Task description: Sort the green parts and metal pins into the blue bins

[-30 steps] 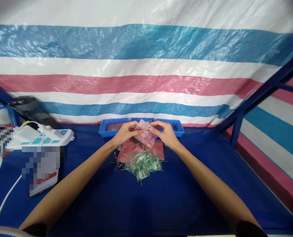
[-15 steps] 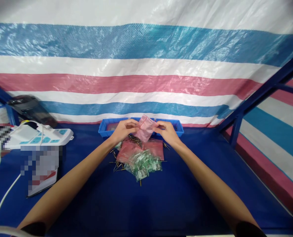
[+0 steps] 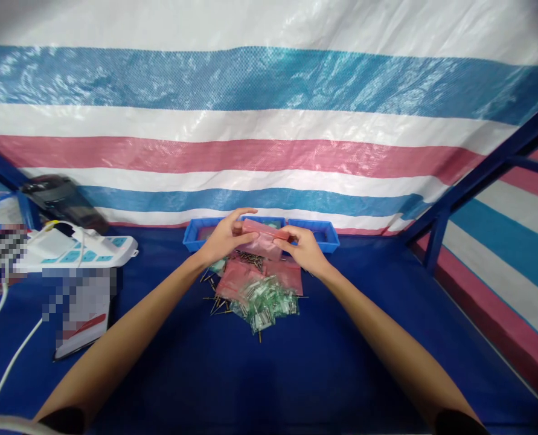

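We've got the pink bag (image 3: 265, 243) between both hands: left hand (image 3: 223, 240) pinching its left side, 1 finger lifted; right hand (image 3: 304, 248) pinching its right edge. Metal pins (image 3: 252, 260) and green bags (image 3: 265, 297) nearer us, 3 blue bins (image 3: 328, 247) behind.

A see-through pink plastic bag (image 3: 264, 243), creased and slightly tilted, was held between the left hand (image 3: 223, 239) and right hand (image 3: 307, 249).
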A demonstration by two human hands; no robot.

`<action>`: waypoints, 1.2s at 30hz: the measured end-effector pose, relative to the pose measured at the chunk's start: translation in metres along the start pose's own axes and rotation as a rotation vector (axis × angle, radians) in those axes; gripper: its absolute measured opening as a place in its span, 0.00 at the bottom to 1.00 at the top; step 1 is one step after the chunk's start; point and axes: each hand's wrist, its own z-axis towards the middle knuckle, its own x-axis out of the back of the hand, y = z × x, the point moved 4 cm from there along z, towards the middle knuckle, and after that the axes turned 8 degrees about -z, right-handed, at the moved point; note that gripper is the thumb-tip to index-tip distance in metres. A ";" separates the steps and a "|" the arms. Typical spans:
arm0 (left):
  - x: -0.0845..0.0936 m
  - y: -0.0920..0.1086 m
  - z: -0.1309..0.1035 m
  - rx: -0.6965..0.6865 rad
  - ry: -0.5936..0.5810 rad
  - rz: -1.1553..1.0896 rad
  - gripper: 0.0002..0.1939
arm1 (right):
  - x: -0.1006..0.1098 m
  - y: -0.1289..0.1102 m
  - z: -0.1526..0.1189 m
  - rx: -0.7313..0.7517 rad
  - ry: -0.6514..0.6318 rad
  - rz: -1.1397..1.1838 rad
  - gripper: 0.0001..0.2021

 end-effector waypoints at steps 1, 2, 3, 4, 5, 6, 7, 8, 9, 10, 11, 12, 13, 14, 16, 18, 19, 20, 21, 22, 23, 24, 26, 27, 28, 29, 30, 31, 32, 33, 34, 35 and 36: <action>0.002 -0.003 0.002 0.047 -0.001 -0.058 0.24 | 0.001 0.001 0.001 -0.002 0.037 0.010 0.06; 0.006 -0.006 0.003 0.088 0.016 -0.106 0.23 | 0.002 0.003 0.001 -0.011 0.071 0.024 0.08; 0.012 -0.008 0.005 0.117 0.055 -0.133 0.21 | 0.003 0.005 0.002 -0.024 0.100 0.038 0.10; 0.021 -0.009 0.006 0.127 0.117 -0.128 0.21 | 0.004 0.007 0.003 -0.040 0.124 0.050 0.11; 0.032 -0.009 0.007 0.128 0.192 -0.100 0.22 | 0.005 0.008 0.003 -0.055 0.143 0.057 0.12; 0.045 -0.009 0.007 0.121 0.269 -0.052 0.22 | 0.006 0.010 0.004 -0.067 0.156 0.058 0.11; 0.057 -0.010 0.007 0.118 0.345 0.007 0.22 | 0.007 0.011 0.004 -0.075 0.170 0.057 0.10; 0.069 -0.012 0.007 0.135 0.397 0.069 0.23 | 0.008 0.011 0.004 -0.078 0.181 0.052 0.09; 0.080 -0.016 0.007 0.170 0.432 0.126 0.23 | 0.009 0.012 0.004 -0.077 0.188 0.045 0.08; 0.089 -0.020 0.006 0.208 0.454 0.180 0.23 | 0.009 0.012 0.004 -0.074 0.187 0.037 0.07; 0.096 -0.026 0.006 0.246 0.465 0.240 0.23 | 0.008 0.012 0.004 -0.070 0.180 0.031 0.07; 0.101 -0.031 0.005 0.289 0.464 0.312 0.22 | 0.007 0.012 0.004 -0.065 0.169 0.024 0.06; 0.104 -0.037 0.005 0.334 0.442 0.383 0.21 | 0.007 0.012 0.004 -0.062 0.157 0.019 0.06; 0.105 -0.043 0.005 0.372 0.413 0.450 0.21 | 0.006 0.012 0.004 -0.059 0.145 0.013 0.06; 0.101 -0.054 0.005 0.428 0.352 0.550 0.20 | 0.004 0.012 0.004 -0.059 0.121 0.004 0.06; 0.096 -0.061 0.004 0.446 0.313 0.633 0.19 | 0.003 0.012 0.004 -0.060 0.103 -0.003 0.06; 0.092 -0.064 0.004 0.445 0.294 0.689 0.19 | 0.003 0.013 0.004 -0.061 0.096 -0.006 0.06; 0.089 -0.065 0.003 0.439 0.274 0.748 0.19 | 0.003 0.013 0.004 -0.061 0.090 -0.009 0.06; 0.085 -0.065 0.002 0.430 0.252 0.815 0.21 | 0.003 0.013 0.004 -0.061 0.088 -0.012 0.06; 0.082 -0.065 0.000 0.418 0.237 0.882 0.23 | 0.003 0.013 0.004 -0.060 0.087 -0.015 0.06; 0.080 -0.063 -0.001 0.401 0.235 0.947 0.26 | 0.003 0.014 0.004 -0.058 0.086 -0.017 0.06; 0.077 -0.060 -0.001 0.377 0.238 1.012 0.27 | 0.002 0.014 0.004 -0.056 0.085 -0.020 0.06; 0.072 -0.053 -0.001 0.320 0.237 1.116 0.25 | 0.002 0.014 0.004 -0.051 0.082 -0.026 0.06; 0.070 -0.051 0.000 0.300 0.215 1.136 0.22 | 0.002 0.014 0.004 -0.050 0.081 -0.028 0.06; 0.067 -0.051 0.001 0.293 0.181 1.129 0.18 | 0.002 0.014 0.004 -0.049 0.078 -0.029 0.06; 0.065 -0.053 0.002 0.297 0.138 1.101 0.16 | 0.001 0.014 0.004 -0.050 0.074 -0.029 0.06; 0.064 -0.056 0.003 0.310 0.093 1.063 0.15 | 0.001 0.013 0.004 -0.050 0.068 -0.032 0.06; 0.063 -0.060 0.003 0.326 0.054 1.024 0.15 | 0.001 0.013 0.004 -0.048 0.059 -0.039 0.06; 0.063 -0.065 0.003 0.334 0.023 0.994 0.15 | 0.000 0.012 0.004 -0.046 0.043 -0.052 0.06; 0.064 -0.070 0.004 0.334 0.000 0.974 0.15 | -0.001 0.012 0.003 -0.044 0.023 -0.074 0.06; 0.065 -0.074 0.004 0.325 -0.016 0.957 0.15 | -0.002 0.012 0.003 -0.041 -0.002 -0.105 0.06; 0.065 -0.077 0.003 0.311 -0.031 0.947 0.15 | -0.003 0.011 0.002 -0.038 -0.028 -0.144 0.06; 0.065 -0.079 0.003 0.299 -0.043 0.941 0.15 | -0.005 0.011 0.001 -0.033 -0.056 -0.187 0.05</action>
